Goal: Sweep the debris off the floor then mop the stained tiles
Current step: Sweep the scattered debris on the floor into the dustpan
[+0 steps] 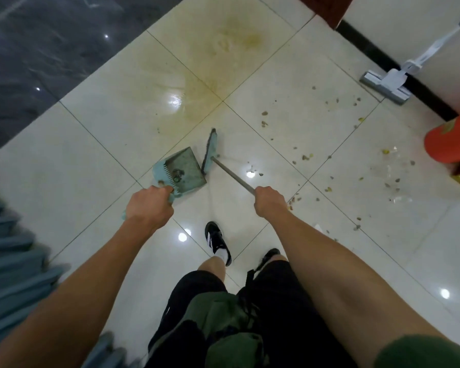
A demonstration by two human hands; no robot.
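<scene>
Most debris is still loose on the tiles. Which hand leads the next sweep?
Right. The right hand grips the broom handle, and the debris lies on its side. The left hand holds the dustpan.

We can read no text; the yellow mark on the red object (452, 136) by the wall is too blurred.

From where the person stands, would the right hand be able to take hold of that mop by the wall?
Probably not right now. The right hand is gripping the broom, and the mop leans against the far wall, well beyond the outstretched arm across scattered debris.
</scene>
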